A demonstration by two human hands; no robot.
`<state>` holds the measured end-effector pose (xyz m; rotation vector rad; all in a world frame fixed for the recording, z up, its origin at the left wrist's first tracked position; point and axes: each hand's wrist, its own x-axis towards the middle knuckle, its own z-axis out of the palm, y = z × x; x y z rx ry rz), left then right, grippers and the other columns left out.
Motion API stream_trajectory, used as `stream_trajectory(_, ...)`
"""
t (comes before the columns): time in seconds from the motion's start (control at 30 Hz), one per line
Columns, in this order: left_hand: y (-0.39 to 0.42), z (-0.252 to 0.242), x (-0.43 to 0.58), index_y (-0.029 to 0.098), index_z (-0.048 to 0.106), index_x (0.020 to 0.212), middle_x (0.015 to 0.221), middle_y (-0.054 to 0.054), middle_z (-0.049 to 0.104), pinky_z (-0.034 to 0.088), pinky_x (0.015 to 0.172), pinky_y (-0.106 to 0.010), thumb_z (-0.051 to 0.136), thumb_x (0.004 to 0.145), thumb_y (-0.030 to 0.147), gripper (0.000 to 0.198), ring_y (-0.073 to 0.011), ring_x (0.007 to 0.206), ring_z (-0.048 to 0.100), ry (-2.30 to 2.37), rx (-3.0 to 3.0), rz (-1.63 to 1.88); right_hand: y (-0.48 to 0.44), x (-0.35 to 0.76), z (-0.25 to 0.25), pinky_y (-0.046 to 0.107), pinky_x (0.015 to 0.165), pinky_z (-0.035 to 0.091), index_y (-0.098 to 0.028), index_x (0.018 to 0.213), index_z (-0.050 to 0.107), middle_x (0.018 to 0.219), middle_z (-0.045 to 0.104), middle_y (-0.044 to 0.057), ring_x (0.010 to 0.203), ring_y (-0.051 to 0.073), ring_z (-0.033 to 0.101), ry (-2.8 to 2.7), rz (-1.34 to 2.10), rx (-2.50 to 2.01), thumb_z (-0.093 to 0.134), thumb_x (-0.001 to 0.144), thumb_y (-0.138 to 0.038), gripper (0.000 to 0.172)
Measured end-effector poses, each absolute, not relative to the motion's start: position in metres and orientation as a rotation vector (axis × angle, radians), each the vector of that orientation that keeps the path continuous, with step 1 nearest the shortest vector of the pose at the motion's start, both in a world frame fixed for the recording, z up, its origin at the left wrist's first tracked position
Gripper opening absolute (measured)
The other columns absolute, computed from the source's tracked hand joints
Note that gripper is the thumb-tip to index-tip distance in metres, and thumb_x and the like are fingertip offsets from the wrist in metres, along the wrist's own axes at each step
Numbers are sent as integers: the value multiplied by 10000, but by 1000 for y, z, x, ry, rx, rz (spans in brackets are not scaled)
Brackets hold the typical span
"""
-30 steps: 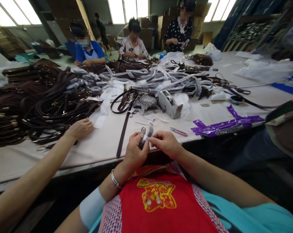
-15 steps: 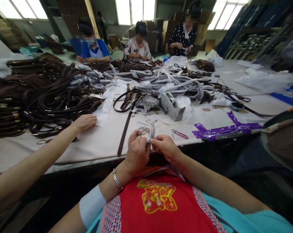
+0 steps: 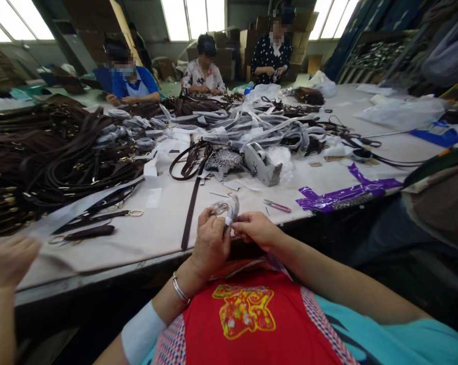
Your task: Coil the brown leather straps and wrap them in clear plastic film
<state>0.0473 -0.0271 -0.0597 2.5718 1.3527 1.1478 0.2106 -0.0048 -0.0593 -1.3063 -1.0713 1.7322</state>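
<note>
My left hand is closed around a coiled strap in clear plastic, held just above the table's front edge. A gold metal ring shows at the top of the coil, and a white band goes round its side. The fingertips of my right hand are pinched together at the coil's lower right side, beside the band. What exactly lies between them is hidden. Just beyond the coil are pink-handled thread snips, a grey tape dispenser and a flat dark brown strap.
Another person's hand at the left grips a long clear plastic sleeve. Brown straps are heaped on the left, and plastic-wrapped straps across the middle. Purple tape lies at the right edge. Several people work across the table.
The other person's hand has drawn back to the left, pulling the plastic sleeve along. My hands stay at the coil with little visible change. The view has shifted slightly.
</note>
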Motion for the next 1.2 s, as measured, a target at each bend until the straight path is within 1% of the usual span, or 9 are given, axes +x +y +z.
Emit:
stream_trajectory(0.17,-26,-57,44,159,627,953,889,-92,658,449,1017,-492,513,926,204,126,-261,976,589,1317,2151,1133,-8,212,-57,211,458,317,-140,657,669,531,565,-47,461,62,433,-1010,1759,-1163,795,606,-331,235)
stream_trajectory(0.3,-25,-46,42,164,677,994,784,-33,630,489,729,-311,548,949,370,247,-172,730,559,1271,1641,997,-9,207,-54,222,489,289,-136,713,729,564,597,-36,493,61,401,-1077,1564,-1111,753,658,-299,174)
stream_trajectory(0.4,-24,-42,46,151,683,947,728,-8,593,464,656,-266,609,912,428,289,-132,659,511,1074,1309,1065,-7,202,-50,225,487,288,-135,728,730,601,643,-8,496,69,432,-998,1654,-1050,767,662,-348,226)
stream_trajectory(0.5,-23,-42,53,143,653,850,715,-1,575,505,705,-279,656,884,404,263,-126,680,539,849,985,1118,-5,203,-47,227,469,279,-138,664,695,582,635,1,473,74,437,-994,1702,-1090,769,660,-393,265)
stream_trajectory(0.63,-21,-40,53,141,632,821,761,-14,609,554,738,-321,706,838,391,261,-144,726,593,811,745,1127,-6,211,-47,241,501,330,-165,590,652,519,567,-28,491,96,434,-1107,1384,-1313,725,700,-373,246)
stream_trajectory(0.87,-21,-46,52,147,667,1128,943,-102,697,550,878,-449,562,939,395,329,-240,897,650,1205,1372,1150,-14,209,-39,317,762,479,-184,713,749,751,715,37,766,209,621,-1257,1293,-1192,696,784,-472,302)
stream_trajectory(0.97,-30,-63,56,172,624,1248,1217,-167,668,417,1077,-588,507,950,253,331,-334,1210,571,1297,1912,1255,-14,196,-39,305,688,488,-165,736,752,736,712,49,719,203,624,-1039,1522,-1187,772,697,-543,381)
stream_trajectory(1.03,-33,-77,55,208,552,1350,1294,-161,643,359,1130,-623,476,941,164,418,-333,1300,523,1184,2162,1219,-13,189,-43,291,655,497,-155,839,766,776,727,66,729,205,644,-888,1679,-1140,825,647,-537,432)
stream_trajectory(1.2,-29,-87,33,255,414,1483,1458,-187,500,424,1101,-598,552,918,206,584,-371,1398,417,1081,2171,1305,-6,190,-50,231,525,438,-176,888,753,762,712,55,614,145,606,-735,1816,-977,850,660,-493,402)
